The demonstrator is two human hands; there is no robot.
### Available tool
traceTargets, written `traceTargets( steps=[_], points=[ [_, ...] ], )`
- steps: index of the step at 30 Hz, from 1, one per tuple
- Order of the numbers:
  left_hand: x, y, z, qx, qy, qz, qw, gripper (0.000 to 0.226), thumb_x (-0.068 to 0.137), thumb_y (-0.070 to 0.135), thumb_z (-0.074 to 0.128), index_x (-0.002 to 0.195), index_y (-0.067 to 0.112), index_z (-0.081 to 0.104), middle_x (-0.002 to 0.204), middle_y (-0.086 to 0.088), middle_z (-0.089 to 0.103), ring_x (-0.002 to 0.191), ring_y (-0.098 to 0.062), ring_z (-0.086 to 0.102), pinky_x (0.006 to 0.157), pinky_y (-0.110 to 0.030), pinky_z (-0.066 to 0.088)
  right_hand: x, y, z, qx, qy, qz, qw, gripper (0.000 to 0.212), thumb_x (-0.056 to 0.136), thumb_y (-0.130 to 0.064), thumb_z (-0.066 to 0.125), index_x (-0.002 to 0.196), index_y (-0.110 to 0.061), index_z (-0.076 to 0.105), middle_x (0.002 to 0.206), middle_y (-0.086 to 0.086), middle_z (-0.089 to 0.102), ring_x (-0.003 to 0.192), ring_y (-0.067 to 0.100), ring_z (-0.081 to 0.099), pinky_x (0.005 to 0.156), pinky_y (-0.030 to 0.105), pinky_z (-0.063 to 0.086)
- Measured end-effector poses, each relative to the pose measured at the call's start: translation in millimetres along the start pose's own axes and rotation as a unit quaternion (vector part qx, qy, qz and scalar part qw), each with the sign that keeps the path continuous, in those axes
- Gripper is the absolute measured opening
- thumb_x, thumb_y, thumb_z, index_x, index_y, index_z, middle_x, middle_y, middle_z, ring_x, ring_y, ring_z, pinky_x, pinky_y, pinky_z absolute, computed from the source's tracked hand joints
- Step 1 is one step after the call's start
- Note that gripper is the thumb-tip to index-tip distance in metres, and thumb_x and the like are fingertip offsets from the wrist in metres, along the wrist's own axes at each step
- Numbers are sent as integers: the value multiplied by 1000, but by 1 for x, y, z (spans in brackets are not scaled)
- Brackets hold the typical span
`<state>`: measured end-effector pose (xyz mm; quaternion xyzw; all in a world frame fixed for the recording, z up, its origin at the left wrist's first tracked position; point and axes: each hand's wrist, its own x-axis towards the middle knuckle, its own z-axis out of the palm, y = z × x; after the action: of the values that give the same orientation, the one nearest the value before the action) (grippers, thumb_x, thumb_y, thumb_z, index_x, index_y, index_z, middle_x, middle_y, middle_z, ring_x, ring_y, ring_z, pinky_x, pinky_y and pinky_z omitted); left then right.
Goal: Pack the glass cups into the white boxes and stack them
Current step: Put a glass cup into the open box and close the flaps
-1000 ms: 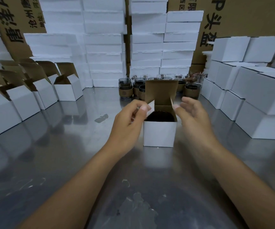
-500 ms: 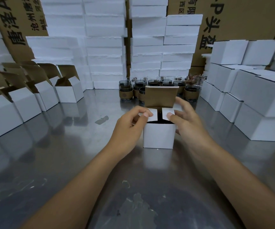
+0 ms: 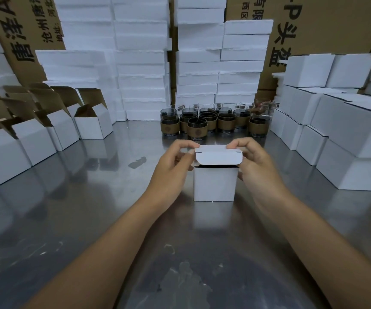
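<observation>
A steel table point(image 3: 90, 219) is backed by foam stacks point(image 3: 139, 63). At left, open white boxes point(image 3: 93, 124) are lined up. At centre a white box point(image 3: 214, 184) is stood on the table, its lid flap point(image 3: 219, 155) pinched at the corners by the left hand point(image 3: 171, 170) and right hand point(image 3: 256, 168), not tucked in. The glass cups point(image 3: 206, 123) are grouped just behind. Closed boxes point(image 3: 347, 139) are stacked at right.
</observation>
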<state>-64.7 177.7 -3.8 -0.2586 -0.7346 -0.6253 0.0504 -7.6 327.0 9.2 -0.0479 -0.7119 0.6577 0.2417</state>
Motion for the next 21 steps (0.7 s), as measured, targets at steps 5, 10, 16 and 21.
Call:
traceTargets(
  steps=[5,10,16,21],
  points=[
    [-6,8,-1,-50,-26,6,998,47,72,68,34,98,34,55,99,26,58,92,16,52,74,-5,39,0,-5,1,25,21,36,999,32,97,-14,41,79,-24,66,89,-7,68,91,11,60,79,27,41],
    [-9,6,-1,-67,-54,21,996,43,68,59,58,101,34,48,105,8,61,100,0,60,75,-6,44,-3,0,1,-15,-37,-13,999,47,70,-71,41,98,-39,61,90,-32,63,95,-12,56,87,16,41],
    [-5,0,-3,-98,-64,25,993,31,76,44,67,98,30,52,104,0,61,98,-4,62,75,-14,47,-6,5,3,-83,-64,-75,992,55,64,-65,54,109,-32,55,108,-10,60,97,1,59,73,18,48],
    [-6,1,-4,-94,-75,16,993,38,69,46,65,100,30,49,112,7,56,113,-10,55,81,-15,48,-6,7,2,-123,-84,-97,984,54,66,-65,52,110,-33,52,118,-2,55,108,14,56,92,40,49]
  ],
)
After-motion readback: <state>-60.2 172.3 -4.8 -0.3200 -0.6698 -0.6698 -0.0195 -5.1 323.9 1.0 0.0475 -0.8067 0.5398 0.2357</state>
